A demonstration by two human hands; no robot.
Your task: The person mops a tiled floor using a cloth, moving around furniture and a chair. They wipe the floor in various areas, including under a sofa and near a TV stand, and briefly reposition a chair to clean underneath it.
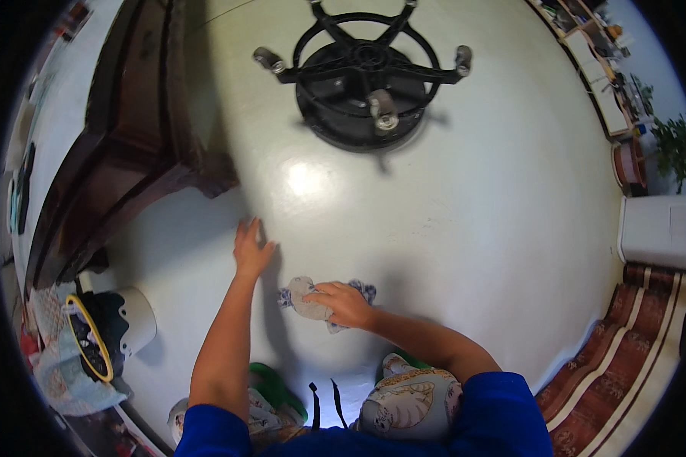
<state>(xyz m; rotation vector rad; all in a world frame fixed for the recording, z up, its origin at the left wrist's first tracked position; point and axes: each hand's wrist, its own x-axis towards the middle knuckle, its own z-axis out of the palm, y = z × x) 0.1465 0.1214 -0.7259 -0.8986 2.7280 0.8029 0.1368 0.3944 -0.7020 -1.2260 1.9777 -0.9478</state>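
A light cloth rag [312,305] with blue patterned patches lies spread on the smooth pale floor [491,240]. My right hand [343,304] rests on top of it and presses it down, hiding part of the cloth. To the left and farther forward, my left hand [252,249] holds nothing. Its fingers are spread, low over the floor beside the shadow of the furniture; whether they touch the floor is hard to tell.
An upturned black stool [363,125] with casters stands ahead. Dark wooden furniture [143,125] with a carved foot is at left, near a bin [134,320] with a yellow rim. On the right are a white bin [657,231], a potted plant [674,143] and a brown striped rug [617,354].
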